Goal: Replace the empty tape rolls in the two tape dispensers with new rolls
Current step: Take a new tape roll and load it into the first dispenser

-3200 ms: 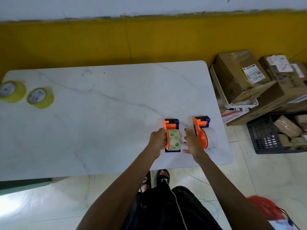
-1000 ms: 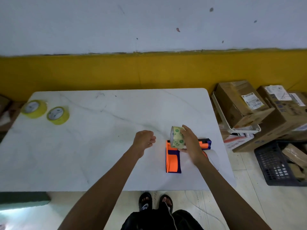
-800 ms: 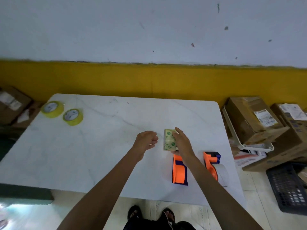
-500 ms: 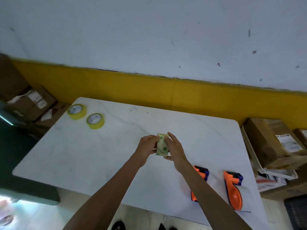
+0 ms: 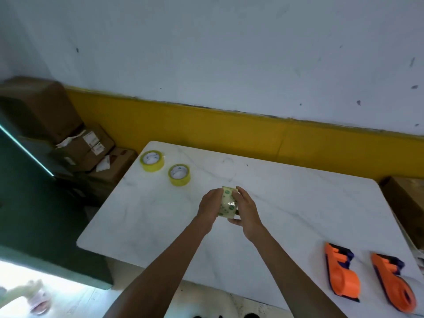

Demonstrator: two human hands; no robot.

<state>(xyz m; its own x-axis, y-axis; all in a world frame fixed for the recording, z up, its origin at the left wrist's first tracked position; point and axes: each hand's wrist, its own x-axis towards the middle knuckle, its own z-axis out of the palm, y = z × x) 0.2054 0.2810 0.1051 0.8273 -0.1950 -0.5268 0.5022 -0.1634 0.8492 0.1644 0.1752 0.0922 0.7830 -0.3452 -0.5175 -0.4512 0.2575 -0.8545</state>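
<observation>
Above the middle of the white marble table (image 5: 309, 203), both hands hold a pale tape roll core (image 5: 227, 204) printed with green dots. My left hand (image 5: 210, 206) grips its left side and my right hand (image 5: 246, 211) grips its right side. Two orange and purple tape dispensers lie at the table's near right: one (image 5: 341, 271) with no roll in it, the other (image 5: 393, 282) further right with a white roll partly hidden behind it. Two new yellow tape rolls (image 5: 152, 160) (image 5: 179, 175) lie flat at the far left corner.
Cardboard boxes (image 5: 87, 145) are stacked on the floor left of the table, beside a dark green surface (image 5: 27, 203). Another box (image 5: 406, 203) stands off the table's right edge. A yellow-banded wall (image 5: 229, 131) runs behind the table.
My right hand lifted the dotted roll off the left dispenser and carried it left. My left hand has joined it on the roll. The view has swung left, so the dispensers sit at lower right.
</observation>
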